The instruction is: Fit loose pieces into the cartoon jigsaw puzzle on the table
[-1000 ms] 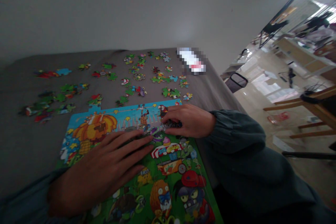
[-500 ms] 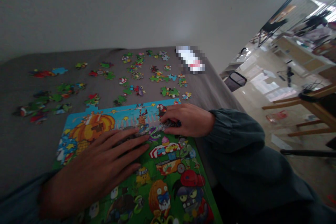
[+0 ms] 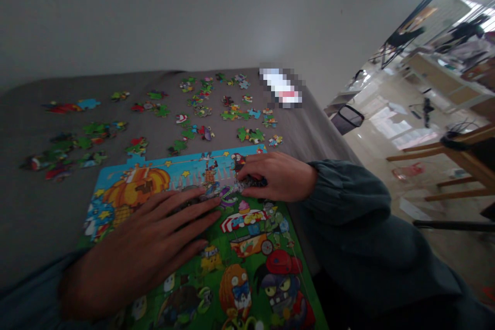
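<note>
A colourful cartoon jigsaw puzzle (image 3: 247, 263) lies on the grey cloth, with a blue sky strip, a pumpkin house and several characters. My left hand (image 3: 154, 242) rests flat across its middle-left, fingers stretched out, palm down. At the upper right of the picture, my right hand (image 3: 276, 175) is closed, thumb and fingers pinched round a dark grey puzzle piece (image 3: 253, 181) at the puzzle's surface. The fingers partly cover this piece, and I cannot tell whether it sits fully in place. Part of the picture is hidden under my left hand.
Several loose puzzle pieces (image 3: 201, 98) lie scattered over the grey cloth (image 3: 309, 129) beyond the puzzle and to its left. A blurred-out phone (image 3: 280, 86) lies near the far right edge. A wall (image 3: 154, 15) rises behind; to the right are a wooden chair (image 3: 464, 165) and the floor.
</note>
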`<state>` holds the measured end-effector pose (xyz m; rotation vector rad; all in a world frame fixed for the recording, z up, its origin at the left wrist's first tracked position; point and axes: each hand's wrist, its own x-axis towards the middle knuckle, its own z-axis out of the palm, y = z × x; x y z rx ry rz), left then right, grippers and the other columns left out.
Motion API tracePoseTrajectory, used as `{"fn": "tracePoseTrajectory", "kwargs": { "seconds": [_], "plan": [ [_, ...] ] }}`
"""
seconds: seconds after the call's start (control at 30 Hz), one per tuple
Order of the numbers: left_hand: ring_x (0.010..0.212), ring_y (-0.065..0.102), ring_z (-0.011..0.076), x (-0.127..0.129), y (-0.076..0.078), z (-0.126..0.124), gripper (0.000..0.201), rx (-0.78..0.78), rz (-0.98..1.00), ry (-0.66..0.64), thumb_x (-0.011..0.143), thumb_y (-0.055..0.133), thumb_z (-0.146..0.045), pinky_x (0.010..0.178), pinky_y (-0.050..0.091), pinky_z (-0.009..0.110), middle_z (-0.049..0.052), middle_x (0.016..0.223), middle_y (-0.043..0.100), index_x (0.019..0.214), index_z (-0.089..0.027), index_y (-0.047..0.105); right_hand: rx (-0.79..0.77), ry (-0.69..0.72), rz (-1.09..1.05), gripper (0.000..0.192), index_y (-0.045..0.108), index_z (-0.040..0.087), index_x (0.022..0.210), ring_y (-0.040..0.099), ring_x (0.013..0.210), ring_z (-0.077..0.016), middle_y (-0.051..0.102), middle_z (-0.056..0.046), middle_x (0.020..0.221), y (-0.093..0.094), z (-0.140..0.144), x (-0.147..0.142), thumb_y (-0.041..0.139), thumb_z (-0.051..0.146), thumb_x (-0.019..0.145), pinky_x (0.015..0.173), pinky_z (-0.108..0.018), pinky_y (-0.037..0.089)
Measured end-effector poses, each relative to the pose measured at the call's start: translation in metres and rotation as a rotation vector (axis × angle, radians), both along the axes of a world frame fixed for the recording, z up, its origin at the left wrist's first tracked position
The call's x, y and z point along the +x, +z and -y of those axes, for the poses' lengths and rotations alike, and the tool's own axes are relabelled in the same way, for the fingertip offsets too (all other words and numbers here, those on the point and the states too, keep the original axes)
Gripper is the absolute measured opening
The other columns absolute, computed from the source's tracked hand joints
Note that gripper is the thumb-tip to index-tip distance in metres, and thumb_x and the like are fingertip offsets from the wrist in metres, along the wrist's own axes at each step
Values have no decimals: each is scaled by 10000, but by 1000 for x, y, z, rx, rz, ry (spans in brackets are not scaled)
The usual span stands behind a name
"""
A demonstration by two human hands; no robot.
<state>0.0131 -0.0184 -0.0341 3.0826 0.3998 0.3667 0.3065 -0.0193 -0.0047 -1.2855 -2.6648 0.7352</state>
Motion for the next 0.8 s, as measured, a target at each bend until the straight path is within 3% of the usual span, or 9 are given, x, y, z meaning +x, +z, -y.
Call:
{"fn": "tracePoseTrajectory", "kwargs": {
  "seconds": [0.8],
  "plan": [
    [1310,515,239,1,0,1,357,24,4,12,1014,475,-377,1068,396,398,-29,1462,564,1337,-297,601,-7,2,-15,257,679,142,1096,551,822,-152,650,-61,958,-1,0,1,638,325,920,772,-288,409]
  ]
}}
